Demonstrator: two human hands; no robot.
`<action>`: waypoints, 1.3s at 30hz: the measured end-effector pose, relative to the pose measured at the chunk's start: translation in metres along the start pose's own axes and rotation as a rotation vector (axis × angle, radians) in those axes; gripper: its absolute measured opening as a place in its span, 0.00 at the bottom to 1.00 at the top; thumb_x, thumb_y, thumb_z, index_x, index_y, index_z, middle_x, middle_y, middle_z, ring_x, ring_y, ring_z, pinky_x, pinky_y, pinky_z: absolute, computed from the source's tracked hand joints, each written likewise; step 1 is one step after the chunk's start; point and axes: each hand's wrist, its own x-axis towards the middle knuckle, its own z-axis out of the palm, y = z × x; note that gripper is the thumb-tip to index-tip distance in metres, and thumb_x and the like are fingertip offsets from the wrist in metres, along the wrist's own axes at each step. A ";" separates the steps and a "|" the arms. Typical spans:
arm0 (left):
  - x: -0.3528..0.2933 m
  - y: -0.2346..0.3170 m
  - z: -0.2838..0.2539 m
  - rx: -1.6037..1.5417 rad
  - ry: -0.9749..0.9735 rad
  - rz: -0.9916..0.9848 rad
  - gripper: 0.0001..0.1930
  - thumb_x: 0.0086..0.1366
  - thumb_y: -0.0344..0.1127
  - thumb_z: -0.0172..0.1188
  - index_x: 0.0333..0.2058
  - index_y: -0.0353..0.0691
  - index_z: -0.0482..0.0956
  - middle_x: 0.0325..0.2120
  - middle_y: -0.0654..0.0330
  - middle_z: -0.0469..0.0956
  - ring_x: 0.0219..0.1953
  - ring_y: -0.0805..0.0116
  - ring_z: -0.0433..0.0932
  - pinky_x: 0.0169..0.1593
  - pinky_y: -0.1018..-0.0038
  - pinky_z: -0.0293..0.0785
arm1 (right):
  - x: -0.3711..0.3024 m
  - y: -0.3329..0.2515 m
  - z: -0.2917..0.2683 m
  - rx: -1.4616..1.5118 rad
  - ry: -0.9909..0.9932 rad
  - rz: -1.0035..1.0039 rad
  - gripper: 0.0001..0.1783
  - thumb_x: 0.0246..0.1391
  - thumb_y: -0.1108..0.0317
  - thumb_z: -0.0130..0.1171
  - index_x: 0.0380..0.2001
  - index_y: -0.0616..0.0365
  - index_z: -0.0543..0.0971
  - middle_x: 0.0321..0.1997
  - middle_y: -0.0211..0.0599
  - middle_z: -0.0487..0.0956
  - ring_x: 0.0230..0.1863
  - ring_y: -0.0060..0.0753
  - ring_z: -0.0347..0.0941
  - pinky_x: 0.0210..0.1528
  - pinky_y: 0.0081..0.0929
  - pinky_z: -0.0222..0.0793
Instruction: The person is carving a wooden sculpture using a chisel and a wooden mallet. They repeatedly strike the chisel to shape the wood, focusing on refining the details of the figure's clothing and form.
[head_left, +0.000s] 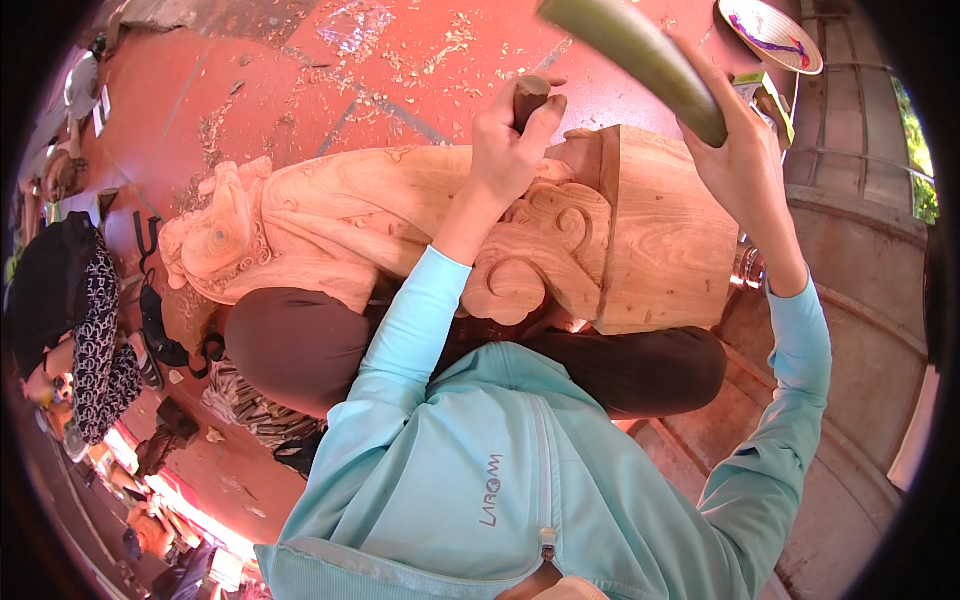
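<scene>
A pale wooden carving (370, 200) lies across in front of me, against my bent legs. Its rounded, detailed end is on the left; a scrollwork cloud shape (540, 240) and a plain block base (670, 240) are on the right. My left hand (510, 140) is closed round a brown wooden handle (530, 97), upright over the carving's middle; its lower end is hidden. Above the base, my right hand (740, 150) grips a thick, curved green club-like piece (640, 60), slightly blurred. It is raised to the upper left, apart from the handle.
Wood shavings (455, 40) litter the red tiled floor around a crumpled clear plastic piece (355, 25). A pale round hat-like thing (770, 35) and a green box (768, 100) are at upper right. Black cloth (55, 280) and a bundle of thin tools (265, 405) are on the left.
</scene>
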 end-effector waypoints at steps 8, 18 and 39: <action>-0.010 0.021 -0.002 -0.393 -0.016 0.152 0.08 0.63 0.33 0.54 0.37 0.35 0.72 0.15 0.66 0.65 0.14 0.81 0.59 0.18 0.80 0.57 | -0.011 -0.007 0.003 -0.139 -0.047 -0.124 0.42 0.39 0.83 0.54 0.59 0.32 0.67 0.34 0.38 0.76 0.31 0.49 0.75 0.30 0.38 0.71; -0.042 0.009 -0.016 -0.226 0.325 0.325 0.10 0.64 0.29 0.52 0.25 0.39 0.61 0.12 0.63 0.63 0.11 0.78 0.59 0.13 0.79 0.57 | -0.034 -0.022 -0.006 0.216 0.034 -0.016 0.35 0.47 0.81 0.60 0.61 0.54 0.65 0.54 0.41 0.76 0.52 0.34 0.75 0.53 0.28 0.69; -0.081 -0.023 -0.026 0.463 0.164 0.600 0.17 0.57 0.30 0.64 0.46 0.35 0.76 0.41 0.58 0.79 0.41 0.66 0.78 0.46 0.70 0.74 | -0.047 -0.046 -0.008 -0.239 0.213 -0.449 0.33 0.40 0.70 0.58 0.52 0.22 0.75 0.23 0.23 0.67 0.27 0.29 0.66 0.32 0.26 0.64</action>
